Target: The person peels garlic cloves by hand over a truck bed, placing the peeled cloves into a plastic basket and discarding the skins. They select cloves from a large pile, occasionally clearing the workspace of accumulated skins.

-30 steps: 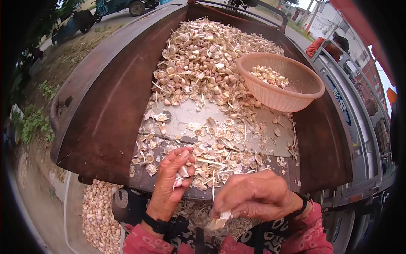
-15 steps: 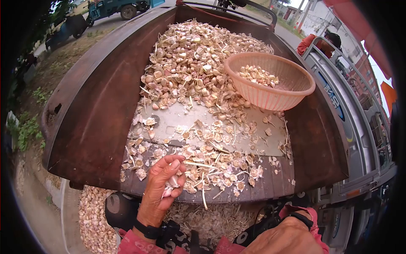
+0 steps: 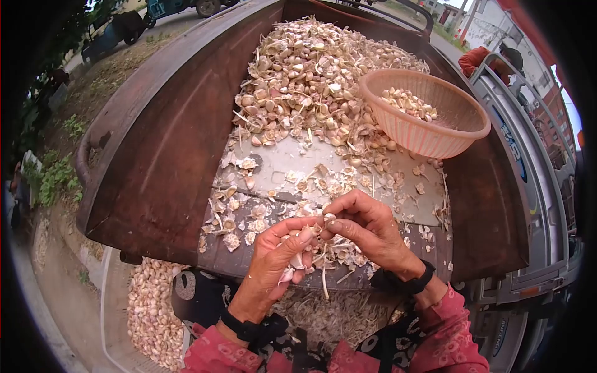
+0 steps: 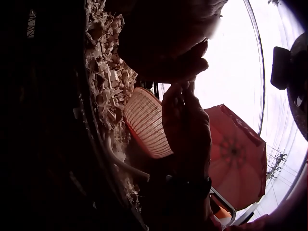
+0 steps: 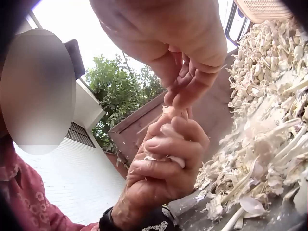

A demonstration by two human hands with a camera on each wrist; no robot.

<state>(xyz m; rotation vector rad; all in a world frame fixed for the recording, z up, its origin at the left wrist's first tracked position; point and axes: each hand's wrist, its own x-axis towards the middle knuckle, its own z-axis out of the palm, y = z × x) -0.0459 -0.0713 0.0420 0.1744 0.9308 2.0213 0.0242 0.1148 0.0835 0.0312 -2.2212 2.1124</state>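
Observation:
My left hand [image 3: 273,258] curls its fingers round several garlic cloves [image 3: 290,270], pale pinkish-white, which also show between the fingers in the right wrist view. Against its fingertips, the thumb and forefinger of my right hand [image 3: 373,236] pinch a small garlic clove [image 3: 328,217]. Both hands meet above the near end of a metal cart bed, over loose garlic skins [image 3: 342,248]. From the right wrist, the right hand's fingers come down onto the left hand's fingertips, partly hiding the pinched clove. The left wrist view is dark, with both hands in silhouette.
A large heap of garlic cloves [image 3: 305,81] fills the far cart bed. On its right side stands a pink plastic basket [image 3: 429,140] with peeled cloves in it. Rusty side walls [image 3: 161,143] flank the bed. Below left, a crate [image 3: 112,311] holds more cloves.
My right hand dropped toward my lap at lower right with a whitish piece, then came back up to the left hand's fingertips and pinches a clove. The left hand keeps its cloves.

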